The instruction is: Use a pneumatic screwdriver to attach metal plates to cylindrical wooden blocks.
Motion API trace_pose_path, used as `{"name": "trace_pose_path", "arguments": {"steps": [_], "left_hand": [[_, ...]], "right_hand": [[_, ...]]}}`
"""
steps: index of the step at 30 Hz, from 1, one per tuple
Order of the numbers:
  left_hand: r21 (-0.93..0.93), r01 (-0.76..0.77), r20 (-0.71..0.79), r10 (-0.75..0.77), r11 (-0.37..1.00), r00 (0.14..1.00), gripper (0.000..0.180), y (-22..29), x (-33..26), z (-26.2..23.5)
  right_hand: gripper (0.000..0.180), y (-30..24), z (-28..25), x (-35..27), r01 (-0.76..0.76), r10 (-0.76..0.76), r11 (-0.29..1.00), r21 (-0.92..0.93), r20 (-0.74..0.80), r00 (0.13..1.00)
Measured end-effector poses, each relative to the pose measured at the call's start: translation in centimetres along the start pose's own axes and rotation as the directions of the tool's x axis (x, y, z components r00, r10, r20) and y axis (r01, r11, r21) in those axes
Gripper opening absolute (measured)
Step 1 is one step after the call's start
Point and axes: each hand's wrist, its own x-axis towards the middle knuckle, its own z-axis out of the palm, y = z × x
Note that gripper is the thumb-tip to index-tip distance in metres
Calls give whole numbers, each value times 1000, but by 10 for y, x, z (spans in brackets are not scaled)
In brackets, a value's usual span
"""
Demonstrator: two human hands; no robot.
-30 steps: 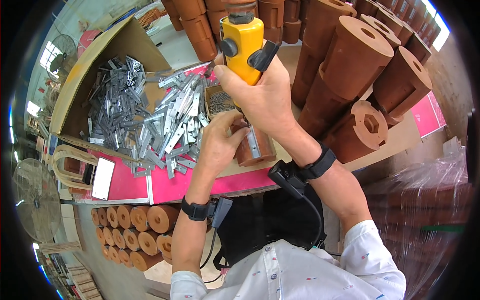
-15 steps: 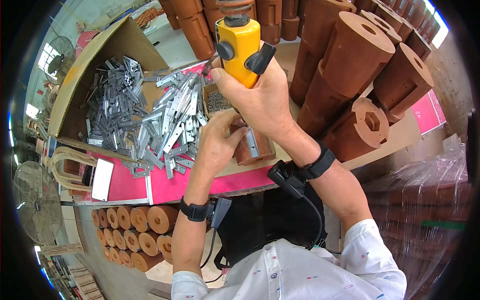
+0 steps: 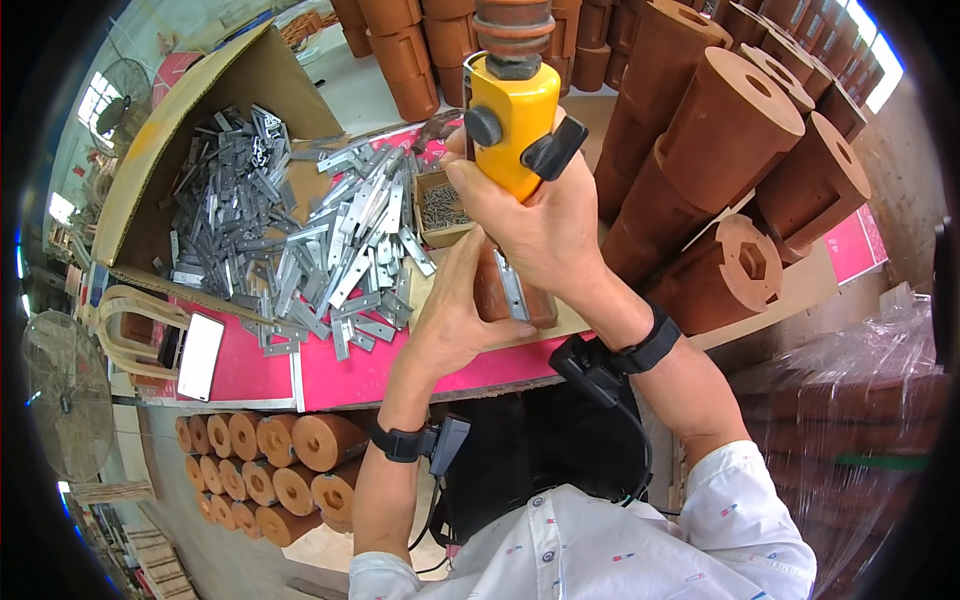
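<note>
My right hand is wrapped around a yellow pneumatic screwdriver, held upright over the workpiece. Its lower end is hidden behind that hand. Under it lies a reddish-brown cylinder on its side, with a silver metal strip set along its top. My left hand grips the cylinder from the left, the thumb across its near end and the fingers along its side. Beside the left hand, a small box of screws and a heap of silver metal strips lie on the table.
A tipped cardboard box on the left spills darker metal strips. Stacked brown cylinders crowd the right, with more stacked cylinders behind. A white phone leans on a stand at the pink table's left. Further cylinders lie stacked below.
My left hand has left the metal strip's top and now holds the cylinder's side and near end. The screwdriver and my right hand have shifted slightly right and nearer in the picture.
</note>
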Motion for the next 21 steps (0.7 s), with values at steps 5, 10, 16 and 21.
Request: {"name": "trace_pose_path", "arguments": {"steps": [5, 10, 16, 21], "left_hand": [[45, 40, -20, -39, 998, 999, 113, 5, 0, 1], [68, 57, -18, -56, 996, 998, 115, 9, -1, 0], [112, 57, -24, -55, 992, 998, 115, 8, 1, 1], [116, 22, -30, -19, 993, 999, 115, 7, 3, 1]], "right_hand": [[50, -3, -2, -1, -46, 46, 999, -1, 21, 999], [47, 0, -2, 0, -72, 72, 997, 39, -8, 997], [43, 6, -4, -3, -51, 51, 998, 31, 2, 999], [43, 6, -5, -6, -95, 95, 994, 60, 3, 995]]}}
